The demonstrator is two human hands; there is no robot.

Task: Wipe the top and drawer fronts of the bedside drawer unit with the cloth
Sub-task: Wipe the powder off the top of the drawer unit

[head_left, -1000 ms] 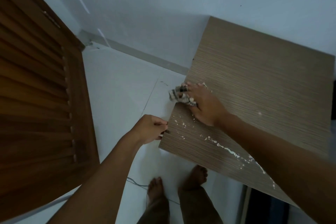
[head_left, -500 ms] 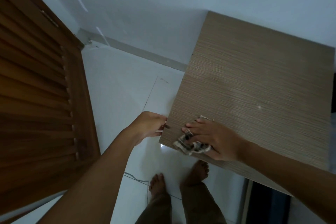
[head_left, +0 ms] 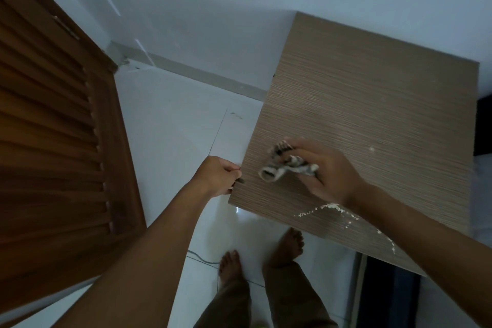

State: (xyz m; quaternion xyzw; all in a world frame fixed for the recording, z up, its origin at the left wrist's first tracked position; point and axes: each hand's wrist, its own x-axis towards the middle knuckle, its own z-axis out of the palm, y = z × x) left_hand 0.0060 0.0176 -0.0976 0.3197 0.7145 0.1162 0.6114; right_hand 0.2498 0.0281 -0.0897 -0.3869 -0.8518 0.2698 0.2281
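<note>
A brown louvred door fills the left side, beside a white tiled floor. The left hand sits at the left edge of the drawer unit top, close to its front-left corner, its fingers curled tight around that edge. Just right of it, the bunched, patterned cloth lies on the top near the front-left corner. The right hand presses it down, fingers bent over and holding the fabric. White specks trail along the front edge by the right wrist. Bare feet stand on the floor below the front edge.
</note>
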